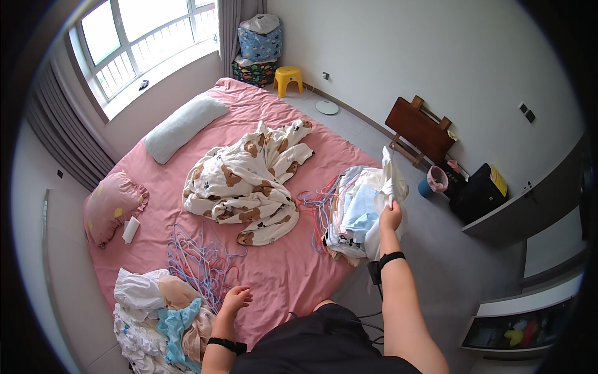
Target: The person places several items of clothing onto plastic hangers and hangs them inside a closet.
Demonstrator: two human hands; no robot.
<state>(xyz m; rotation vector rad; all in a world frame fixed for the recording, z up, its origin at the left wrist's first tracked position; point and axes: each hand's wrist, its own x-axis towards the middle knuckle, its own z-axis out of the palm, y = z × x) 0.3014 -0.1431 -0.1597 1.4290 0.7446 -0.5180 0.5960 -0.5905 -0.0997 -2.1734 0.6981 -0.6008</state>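
Note:
My right hand [391,216] grips a white garment [388,180], which hangs along the edge of a stack of clothes on hangers. Within that stack, a light blue garment [362,210] lies among white ones, and the blue and red hanger hooks [320,198] point left. My left hand [238,298] is empty, its fingers loosely bent, above the pink bedsheet [275,290]. Beside it lies a tangle of blue, red and white clothes hangers [198,259]. A heap of loose clothes [140,322], white, turquoise and beige, is left of my left forearm.
A bear-print blanket [247,182] lies bunched mid-bed, with a grey pillow [184,126] and a pink cushion [112,208] beyond. Along the wall are a yellow stool [288,80], a folded wooden table [423,131] and a blue bin [427,187]. A black cable [373,322] runs beside me.

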